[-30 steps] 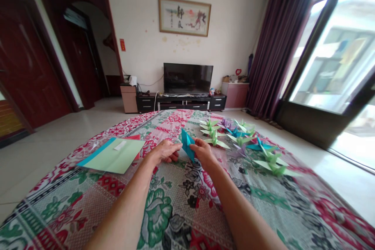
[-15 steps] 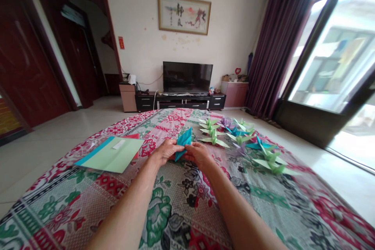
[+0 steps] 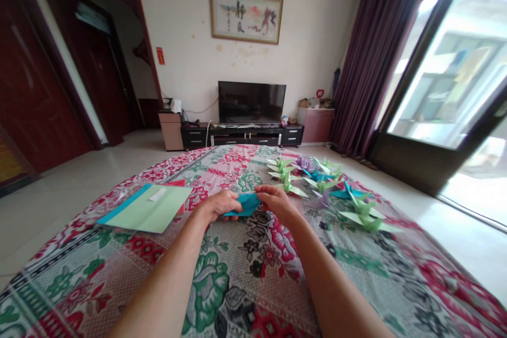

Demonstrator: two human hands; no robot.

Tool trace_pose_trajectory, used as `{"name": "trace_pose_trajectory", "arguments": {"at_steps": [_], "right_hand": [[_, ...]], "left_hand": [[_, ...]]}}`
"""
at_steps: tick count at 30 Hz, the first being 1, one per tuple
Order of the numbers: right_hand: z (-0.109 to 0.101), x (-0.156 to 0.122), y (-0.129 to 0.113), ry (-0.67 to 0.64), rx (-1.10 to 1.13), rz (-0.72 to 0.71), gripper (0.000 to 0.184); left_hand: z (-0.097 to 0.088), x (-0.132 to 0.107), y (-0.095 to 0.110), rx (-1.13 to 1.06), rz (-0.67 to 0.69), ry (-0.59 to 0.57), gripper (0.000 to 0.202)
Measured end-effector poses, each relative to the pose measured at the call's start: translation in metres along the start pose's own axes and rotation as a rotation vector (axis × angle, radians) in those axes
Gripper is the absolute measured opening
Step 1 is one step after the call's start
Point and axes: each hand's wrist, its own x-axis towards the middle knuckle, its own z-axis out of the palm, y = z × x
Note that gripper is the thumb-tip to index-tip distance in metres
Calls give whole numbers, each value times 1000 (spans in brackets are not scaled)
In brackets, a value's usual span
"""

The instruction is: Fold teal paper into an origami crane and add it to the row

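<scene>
A folded piece of blue origami paper [image 3: 248, 205] is held between my two hands, a little above the patterned tablecloth [image 3: 273, 296]. My left hand [image 3: 222, 205] pinches its left end, thumb on top and fingers beneath. On the right end, my right hand [image 3: 276, 202] grips the paper between thumb and fingertips. The blue piece lies sideways, and its ends are partly hidden by my fingers. Right of my hands stand several folded paper cranes, among them a green crane [image 3: 288, 186], a purple crane [image 3: 321, 199] and a blue crane [image 3: 348, 191].
Left of my hands lies a stack of paper sheets [image 3: 144, 211], pale green on top with blue and red edges showing. Beyond the table stand a television [image 3: 252, 102] and a low black cabinet [image 3: 194, 137]. A purple curtain [image 3: 356, 63] hangs at the right.
The blue folded paper has turned from upright to lying sideways between my hands. My right hand has shifted slightly up and to the right; my left hand has moved slightly left.
</scene>
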Motion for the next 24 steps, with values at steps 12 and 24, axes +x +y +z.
{"name": "trace_pose_trajectory", "arguments": {"at_steps": [12,24], "right_hand": [[0,-5,1,113,-948,-312,21],[-3,-7,-3,15,-882,-432,22]], "left_hand": [[-2,17,-12,513,336,315,37],[2,21,-18,656,450,356,21]]}}
